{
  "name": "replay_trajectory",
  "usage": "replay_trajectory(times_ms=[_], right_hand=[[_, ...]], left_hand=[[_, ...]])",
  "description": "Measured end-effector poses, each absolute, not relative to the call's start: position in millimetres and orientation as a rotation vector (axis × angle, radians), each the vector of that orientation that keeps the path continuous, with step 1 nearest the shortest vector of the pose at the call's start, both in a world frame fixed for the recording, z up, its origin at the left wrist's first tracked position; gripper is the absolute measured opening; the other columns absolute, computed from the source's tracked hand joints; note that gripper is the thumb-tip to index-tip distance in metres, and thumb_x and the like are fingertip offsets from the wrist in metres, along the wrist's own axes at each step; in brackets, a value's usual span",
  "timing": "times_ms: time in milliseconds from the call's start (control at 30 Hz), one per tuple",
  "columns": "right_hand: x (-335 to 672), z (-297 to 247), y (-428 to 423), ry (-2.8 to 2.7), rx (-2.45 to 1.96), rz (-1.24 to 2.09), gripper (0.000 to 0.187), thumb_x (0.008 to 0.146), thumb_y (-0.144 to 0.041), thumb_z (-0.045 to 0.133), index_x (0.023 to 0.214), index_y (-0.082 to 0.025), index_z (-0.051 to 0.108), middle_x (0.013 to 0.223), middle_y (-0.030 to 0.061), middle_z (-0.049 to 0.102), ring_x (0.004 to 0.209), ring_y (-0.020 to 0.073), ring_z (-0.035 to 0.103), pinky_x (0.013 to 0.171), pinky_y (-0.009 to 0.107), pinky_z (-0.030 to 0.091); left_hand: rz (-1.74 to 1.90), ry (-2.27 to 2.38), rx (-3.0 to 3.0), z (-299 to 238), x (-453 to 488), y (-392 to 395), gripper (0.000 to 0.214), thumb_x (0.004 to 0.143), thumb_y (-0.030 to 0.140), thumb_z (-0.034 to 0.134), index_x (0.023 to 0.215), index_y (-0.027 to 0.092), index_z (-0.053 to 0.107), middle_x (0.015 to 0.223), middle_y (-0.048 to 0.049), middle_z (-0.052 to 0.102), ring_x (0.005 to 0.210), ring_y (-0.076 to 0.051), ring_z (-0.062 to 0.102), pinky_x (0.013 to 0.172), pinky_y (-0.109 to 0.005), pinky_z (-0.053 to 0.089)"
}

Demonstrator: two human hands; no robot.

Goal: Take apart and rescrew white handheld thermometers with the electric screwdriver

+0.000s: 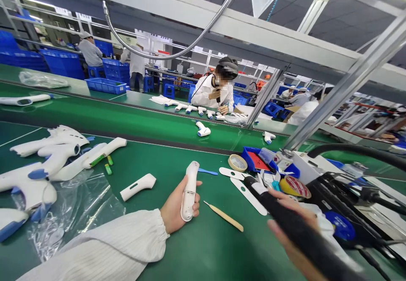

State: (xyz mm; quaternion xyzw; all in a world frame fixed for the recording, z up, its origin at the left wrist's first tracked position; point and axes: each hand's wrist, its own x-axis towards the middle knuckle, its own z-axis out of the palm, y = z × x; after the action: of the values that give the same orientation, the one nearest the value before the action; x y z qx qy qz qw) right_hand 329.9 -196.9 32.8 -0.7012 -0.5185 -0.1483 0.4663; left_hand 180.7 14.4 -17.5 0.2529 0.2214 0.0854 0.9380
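My left hand (179, 205) is closed around a white plastic handheld device housing (191, 188), held upright above the green work surface. My right hand (301, 213), partly smeared by motion, grips a black electric screwdriver (285, 215) at the right; its tip points up and left towards white strip-shaped parts (249, 194). Between the hands lies a wooden-handled hand tool (225, 217). Just behind my left hand is a blue plastic stick (207, 171). A separate white shell piece (138, 186) rests left of my left hand.
White and blue gun-shaped devices (31, 184), batteries (108, 169) and clear plastic bags (79, 205) cover the left side. A tape roll (237, 162) and blue tray (293, 169) stand at right. Beyond, a belt (152, 124) carries devices; a co-worker (212, 88) sits opposite.
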Motion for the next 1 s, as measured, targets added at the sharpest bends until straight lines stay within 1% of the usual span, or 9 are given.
replay_trajectory(times_ms=[33, 100, 167, 233, 333, 433, 600, 800, 1000], right_hand=[[319.9, 40.6, -188.7, -1.099, -1.633, -0.266, 0.036, 0.08, -0.033, 0.054, 0.114, -0.032, 0.043, 0.111, 0.0101, 0.057, 0.107, 0.029, 0.054, 0.089, 0.047, 0.045], [301.3, 57.9, -168.5, -0.815, -1.388, -0.176, 0.04, 0.086, -0.045, 0.037, 0.124, -0.031, 0.035, 0.103, 0.0102, 0.055, 0.1, 0.0286, 0.055, 0.086, 0.051, 0.044], [285.5, 74.3, -145.8, -0.672, -1.241, -0.11, 0.042, 0.088, -0.051, 0.026, 0.123, -0.031, 0.037, 0.092, 0.006, 0.051, 0.081, 0.0221, 0.057, 0.078, 0.045, 0.048], [272.9, 86.0, -123.5, -0.633, -1.092, -0.006, 0.047, 0.087, -0.056, 0.018, 0.115, -0.027, 0.043, 0.079, 0.0021, 0.047, 0.066, 0.0171, 0.054, 0.067, 0.038, 0.048], [258.9, 91.3, -94.4, -0.691, -0.967, 0.056, 0.055, 0.083, -0.063, 0.014, 0.102, -0.022, 0.046, 0.065, -0.0012, 0.045, 0.052, 0.0146, 0.049, 0.053, 0.031, 0.044], [251.0, 85.7, -72.8, -0.747, -0.954, 0.103, 0.055, 0.081, -0.066, 0.014, 0.098, -0.022, 0.043, 0.057, -0.0022, 0.045, 0.045, 0.0141, 0.046, 0.046, 0.028, 0.04], [248.3, 72.6, -55.1, -0.758, -1.074, 0.138, 0.057, 0.079, -0.065, 0.001, 0.095, -0.024, 0.038, 0.055, -0.0028, 0.042, 0.041, 0.0145, 0.044, 0.043, 0.028, 0.038], [251.8, 62.2, -49.8, -0.732, -0.944, 0.199, 0.053, 0.079, -0.067, 0.019, 0.096, -0.023, 0.044, 0.054, -0.0025, 0.047, 0.042, 0.0146, 0.046, 0.043, 0.028, 0.039], [254.0, 56.0, -46.7, -0.756, -0.799, 0.235, 0.062, 0.064, -0.078, 0.038, 0.081, -0.02, 0.052, 0.049, -0.0038, 0.052, 0.036, 0.0135, 0.047, 0.036, 0.026, 0.038]], left_hand=[[0.177, 0.444, 0.512, -17.6, 179.9, 13.7, 0.045, 0.085, 0.053, 0.034, 0.107, 0.016, 0.05, 0.052, 0.002, 0.05, 0.038, -0.009, 0.043, 0.038, -0.019, 0.031], [0.187, 0.433, 0.508, -17.9, 179.2, 12.5, 0.045, 0.085, 0.053, 0.034, 0.107, 0.017, 0.05, 0.052, 0.0019, 0.05, 0.038, -0.009, 0.043, 0.038, -0.02, 0.031], [0.197, 0.433, 0.509, -18.8, 179.1, 11.9, 0.045, 0.085, 0.053, 0.034, 0.107, 0.017, 0.049, 0.053, 0.0019, 0.051, 0.039, -0.01, 0.044, 0.039, -0.02, 0.032], [0.199, 0.429, 0.51, -20.6, 179.2, 11.9, 0.045, 0.085, 0.053, 0.033, 0.107, 0.017, 0.05, 0.052, 0.0018, 0.051, 0.039, -0.01, 0.044, 0.039, -0.021, 0.032], [0.195, 0.414, 0.507, -24.2, 179.9, 12.6, 0.046, 0.085, 0.055, 0.033, 0.105, 0.017, 0.05, 0.052, 0.0018, 0.051, 0.038, -0.01, 0.044, 0.038, -0.02, 0.031], [0.192, 0.402, 0.493, -27.0, 180.9, 13.0, 0.046, 0.084, 0.056, 0.032, 0.101, 0.018, 0.051, 0.051, 0.0024, 0.05, 0.037, -0.01, 0.044, 0.037, -0.02, 0.031], [0.185, 0.412, 0.461, -26.4, 181.6, 11.8, 0.044, 0.084, 0.056, 0.031, 0.091, 0.018, 0.052, 0.048, 0.0025, 0.048, 0.036, -0.01, 0.043, 0.036, -0.02, 0.031], [0.173, 0.426, 0.434, -22.8, 181.4, 11.3, 0.045, 0.084, 0.057, 0.03, 0.085, 0.018, 0.053, 0.047, 0.0018, 0.048, 0.035, -0.01, 0.041, 0.036, -0.02, 0.03], [0.188, 0.456, 0.441, -22.0, 180.8, 7.5, 0.045, 0.084, 0.057, 0.031, 0.082, 0.017, 0.052, 0.046, 0.0027, 0.046, 0.036, -0.009, 0.04, 0.038, -0.021, 0.029]])
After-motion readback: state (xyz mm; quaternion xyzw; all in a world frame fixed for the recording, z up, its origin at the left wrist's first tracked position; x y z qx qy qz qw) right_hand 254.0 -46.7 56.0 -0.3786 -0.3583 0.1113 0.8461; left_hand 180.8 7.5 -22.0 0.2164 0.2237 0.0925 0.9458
